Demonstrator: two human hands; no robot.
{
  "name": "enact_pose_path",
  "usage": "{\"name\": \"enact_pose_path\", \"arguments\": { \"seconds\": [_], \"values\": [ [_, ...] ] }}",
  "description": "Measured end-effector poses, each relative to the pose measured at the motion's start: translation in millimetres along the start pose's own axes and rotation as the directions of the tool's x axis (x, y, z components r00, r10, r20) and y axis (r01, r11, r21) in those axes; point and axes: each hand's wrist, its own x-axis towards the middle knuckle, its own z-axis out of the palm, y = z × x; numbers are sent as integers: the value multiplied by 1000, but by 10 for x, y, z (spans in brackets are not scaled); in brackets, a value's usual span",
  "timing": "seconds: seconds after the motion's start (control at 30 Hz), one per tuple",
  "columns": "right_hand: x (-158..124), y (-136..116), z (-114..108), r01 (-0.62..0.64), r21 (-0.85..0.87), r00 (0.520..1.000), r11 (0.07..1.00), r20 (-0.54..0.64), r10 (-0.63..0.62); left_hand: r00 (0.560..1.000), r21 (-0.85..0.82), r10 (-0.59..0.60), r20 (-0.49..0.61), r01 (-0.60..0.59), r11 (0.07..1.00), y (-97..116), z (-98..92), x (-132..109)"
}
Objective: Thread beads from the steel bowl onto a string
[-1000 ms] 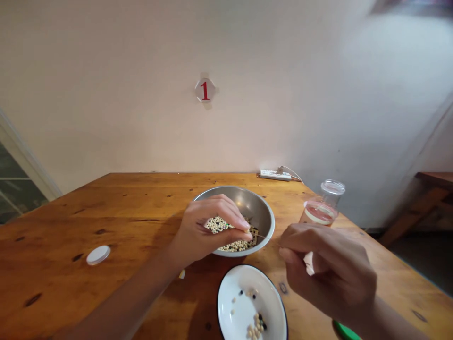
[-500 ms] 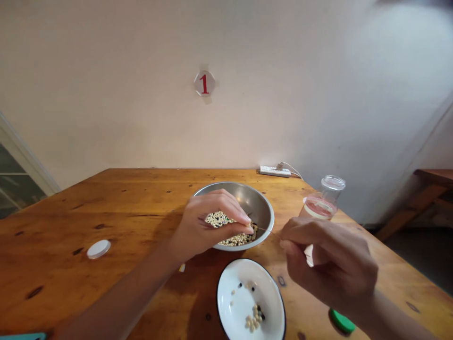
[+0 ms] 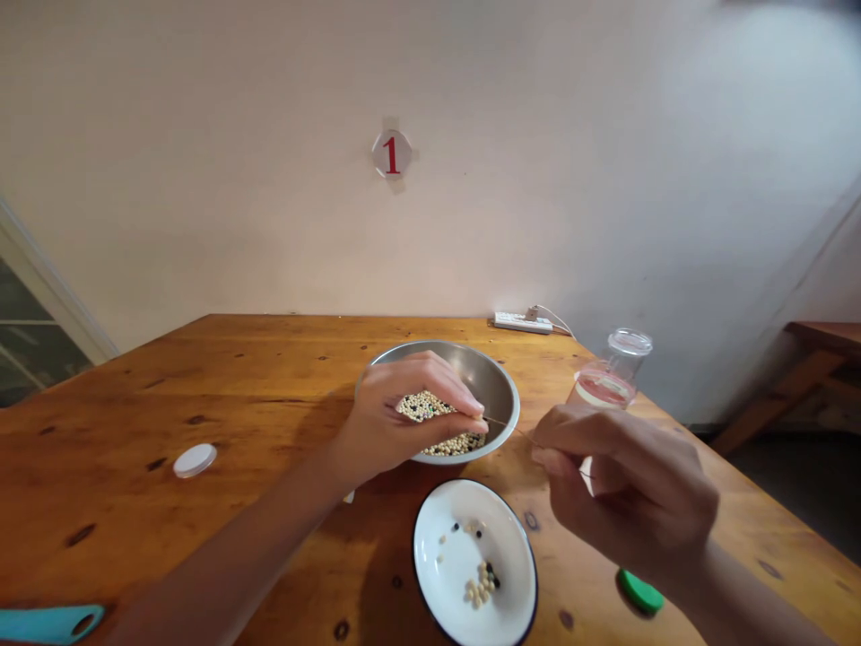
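Note:
My left hand (image 3: 404,417) is curled over a steel bowl (image 3: 488,381), cupping a mass of small cream and dark beads (image 3: 422,405). More of these beads (image 3: 457,444) lie in the bowl below it. My right hand (image 3: 622,489) pinches a thin needle (image 3: 511,430), whose tip reaches the fingertips of my left hand. A white enamel plate (image 3: 511,556) with a black rim sits nearer me, holding a few beads (image 3: 481,583). It touches neither hand.
The wooden table (image 3: 134,431) carries a lidded glass jar (image 3: 604,381) behind my right hand, a white lid (image 3: 195,460), a green lid (image 3: 640,592) and a blue object (image 3: 47,624). A power strip (image 3: 523,323) lies at the far edge against the wall. A wooden bench (image 3: 807,359) stands at right.
The view has tilted, moving the table up the frame and bringing the blue object in. The needle now shows more clearly between my hands, and both hands still hold their grip.

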Motion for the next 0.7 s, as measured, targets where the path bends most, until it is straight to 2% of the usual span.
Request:
{"name": "enact_pose_path", "arguments": {
  "seconds": [0.7],
  "values": [
    [-7, 48, 42, -13, 43, 1000, 999, 24, 12, 995, -70, -96, -16, 95, 993, -55, -1, -19]
  ]
}}
